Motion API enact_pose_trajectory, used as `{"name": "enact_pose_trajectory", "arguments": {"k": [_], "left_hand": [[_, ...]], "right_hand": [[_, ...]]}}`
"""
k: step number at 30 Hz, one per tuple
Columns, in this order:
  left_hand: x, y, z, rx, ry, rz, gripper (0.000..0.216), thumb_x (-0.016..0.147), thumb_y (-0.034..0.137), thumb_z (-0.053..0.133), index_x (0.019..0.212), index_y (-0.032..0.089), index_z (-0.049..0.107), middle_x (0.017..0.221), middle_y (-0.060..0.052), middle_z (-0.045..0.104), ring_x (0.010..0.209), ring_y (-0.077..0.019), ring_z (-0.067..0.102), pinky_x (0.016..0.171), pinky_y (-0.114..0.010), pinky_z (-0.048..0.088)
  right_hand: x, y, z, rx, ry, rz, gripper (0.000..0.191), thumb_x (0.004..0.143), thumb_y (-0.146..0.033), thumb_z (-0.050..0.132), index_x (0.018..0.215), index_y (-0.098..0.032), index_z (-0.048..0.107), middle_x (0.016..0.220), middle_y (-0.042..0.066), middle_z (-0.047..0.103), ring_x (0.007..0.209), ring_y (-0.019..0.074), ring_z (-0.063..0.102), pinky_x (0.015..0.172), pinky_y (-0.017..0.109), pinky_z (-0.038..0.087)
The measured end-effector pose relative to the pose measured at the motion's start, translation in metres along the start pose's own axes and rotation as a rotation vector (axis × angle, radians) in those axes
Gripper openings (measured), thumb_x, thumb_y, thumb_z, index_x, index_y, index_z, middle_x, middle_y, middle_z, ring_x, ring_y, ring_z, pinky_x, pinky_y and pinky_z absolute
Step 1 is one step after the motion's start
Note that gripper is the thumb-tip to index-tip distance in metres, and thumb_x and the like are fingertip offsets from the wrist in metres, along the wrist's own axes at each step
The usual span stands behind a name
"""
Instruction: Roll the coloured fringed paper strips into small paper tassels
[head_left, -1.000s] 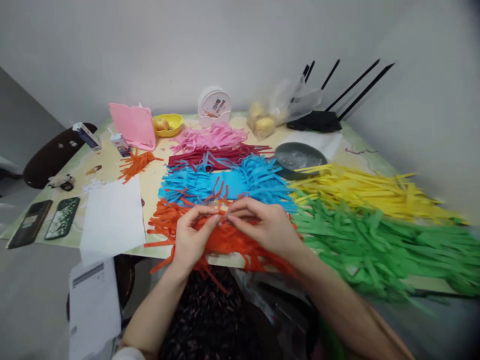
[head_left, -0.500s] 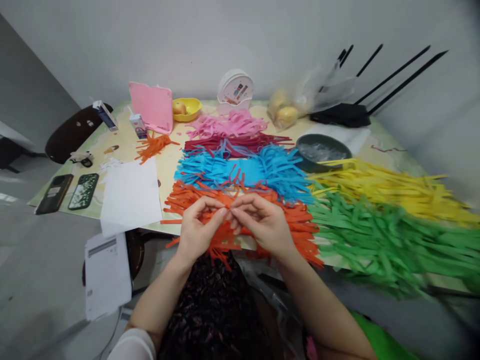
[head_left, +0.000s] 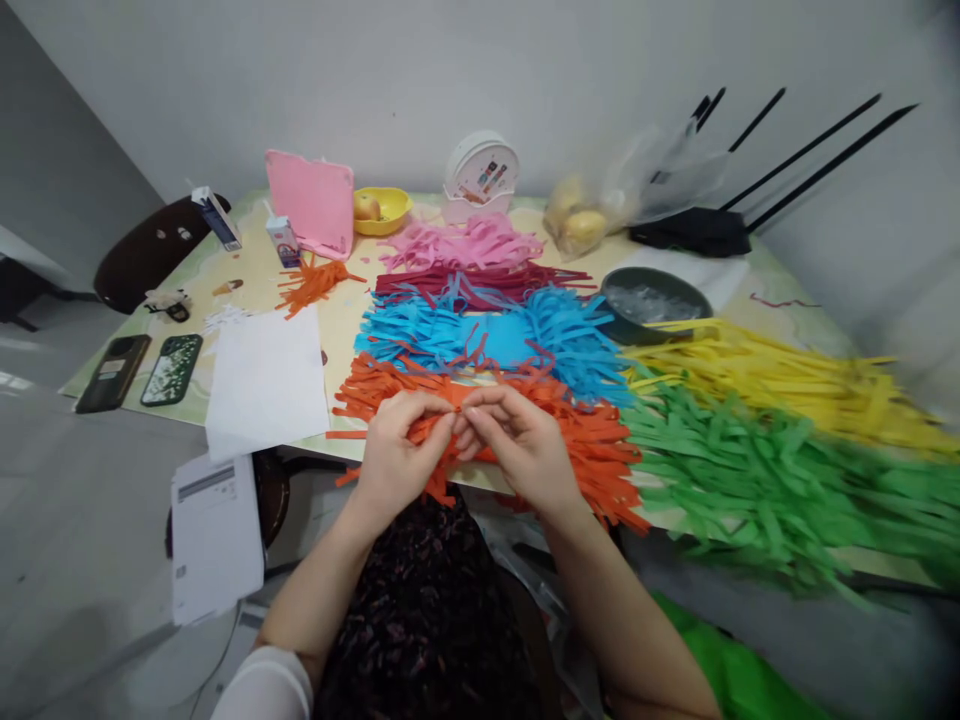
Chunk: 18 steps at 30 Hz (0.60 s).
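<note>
Both hands meet at the table's front edge over a pile of orange fringed strips (head_left: 600, 450). My left hand (head_left: 405, 445) pinches an orange fringed strip (head_left: 440, 485) between thumb and forefinger, and its cut ends hang down below the fingers. Opposite it, my right hand (head_left: 517, 445) pinches the same strip, fingertips nearly touching the left ones. The exact spot of the grip is partly hidden by the fingers. Just beyond lie blue fringed strips (head_left: 495, 340), then dark red strips (head_left: 480, 287) and pink strips (head_left: 465, 245).
Green strips (head_left: 757, 470) and yellow strips (head_left: 780, 370) spread on the right. Behind them stands a dark bowl (head_left: 622, 325) holding clear plastic. White paper (head_left: 266, 385), two phones (head_left: 171, 370), a pink tablet case (head_left: 311, 205) and a yellow bowl (head_left: 394, 208) are at left.
The hands stay pinched together on the orange strip, with the fingers slightly shifted. Less of the strip hangs below them. The whole view has moved a little.
</note>
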<state>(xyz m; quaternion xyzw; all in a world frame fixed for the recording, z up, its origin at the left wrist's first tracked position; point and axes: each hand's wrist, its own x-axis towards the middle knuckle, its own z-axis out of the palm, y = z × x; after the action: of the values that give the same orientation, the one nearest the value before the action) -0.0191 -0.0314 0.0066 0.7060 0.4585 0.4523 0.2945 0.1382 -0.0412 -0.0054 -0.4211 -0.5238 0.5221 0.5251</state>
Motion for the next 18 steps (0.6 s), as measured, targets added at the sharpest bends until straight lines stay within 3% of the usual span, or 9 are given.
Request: {"name": "enact_pose_trajectory", "arguments": {"k": [7,13,15,18], "left_hand": [[-0.001,-0.005,-0.001,0.038,-0.083,0.005,0.011,0.089,0.026,0.061,0.083,0.021,0.069,0.082,-0.003,0.071,0.080,-0.0190,0.064,0.077,-0.030,0.046],[0.000,-0.004,0.004,0.016,-0.016,-0.036,0.007,0.085,0.023,0.063,0.080,0.021,0.068,0.080,-0.003,0.072,0.078,-0.0189,0.064,0.077,-0.030,0.048],[0.001,-0.004,0.007,-0.083,-0.025,-0.104,0.007,0.084,0.024,0.064,0.079,0.020,0.067,0.078,-0.003,0.071,0.075,-0.0177,0.065,0.074,-0.029,0.049],[0.001,-0.007,0.011,-0.364,-0.066,-0.251,0.009,0.083,0.026,0.067,0.084,0.018,0.064,0.076,-0.002,0.071,0.070,-0.0152,0.067,0.069,-0.025,0.052]], "right_hand": [[-0.005,0.008,0.006,-0.264,0.068,-0.068,0.025,0.097,-0.048,0.049,0.088,-0.024,0.052,0.063,-0.002,0.062,0.048,0.0128,0.060,0.046,0.024,0.053],[-0.005,0.012,0.006,-0.509,0.147,-0.165,0.023,0.097,-0.042,0.048,0.085,-0.024,0.053,0.058,-0.004,0.056,0.047,0.0127,0.055,0.047,0.024,0.045],[-0.005,0.012,0.006,-0.560,0.190,-0.208,0.021,0.096,-0.040,0.050,0.084,-0.024,0.054,0.057,-0.004,0.056,0.048,0.0129,0.055,0.050,0.024,0.044],[-0.003,0.013,0.007,-0.447,0.200,-0.197,0.019,0.096,-0.040,0.051,0.086,-0.024,0.057,0.061,-0.002,0.061,0.053,0.0141,0.059,0.053,0.025,0.047]]}}
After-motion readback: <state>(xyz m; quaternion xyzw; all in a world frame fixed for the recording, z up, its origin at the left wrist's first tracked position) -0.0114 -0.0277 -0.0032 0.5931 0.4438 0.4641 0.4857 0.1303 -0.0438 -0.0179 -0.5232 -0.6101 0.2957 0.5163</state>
